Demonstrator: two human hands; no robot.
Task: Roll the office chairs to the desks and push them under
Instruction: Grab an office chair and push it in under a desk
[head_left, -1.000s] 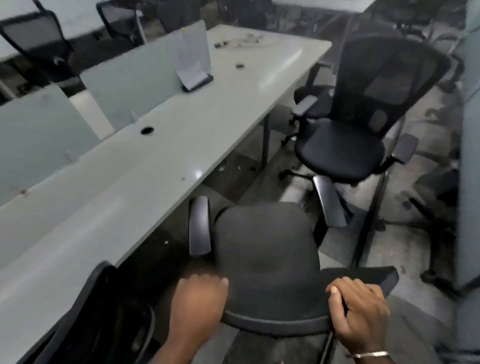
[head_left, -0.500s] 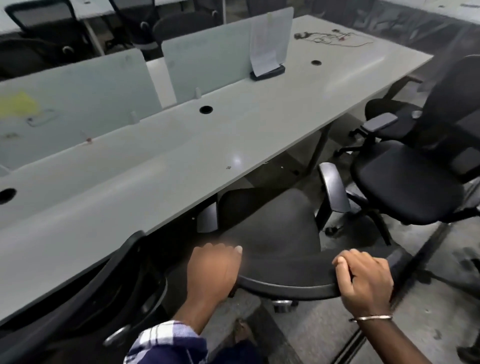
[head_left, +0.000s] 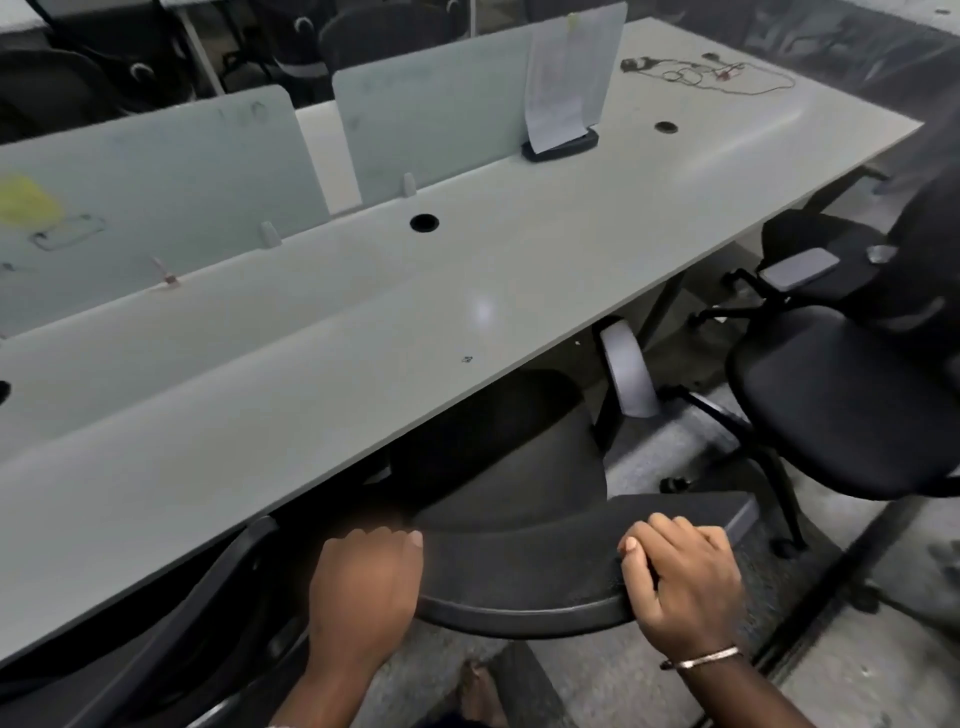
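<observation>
Both hands clamp the chair (head_left: 524, 566) back's top edge, left hand (head_left: 363, 582) and right hand (head_left: 680, 582) apart; beyond them its seat sits partly under the desk (head_left: 311, 364).

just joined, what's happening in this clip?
A person is tucking an office chair under a long grey desk. The left hand and the right hand both grip the top of its backrest. The front of the seat is already beneath the desk edge, and the right armrest is just at that edge. A second chair stands out in the aisle to the right, not yet pushed in.
</observation>
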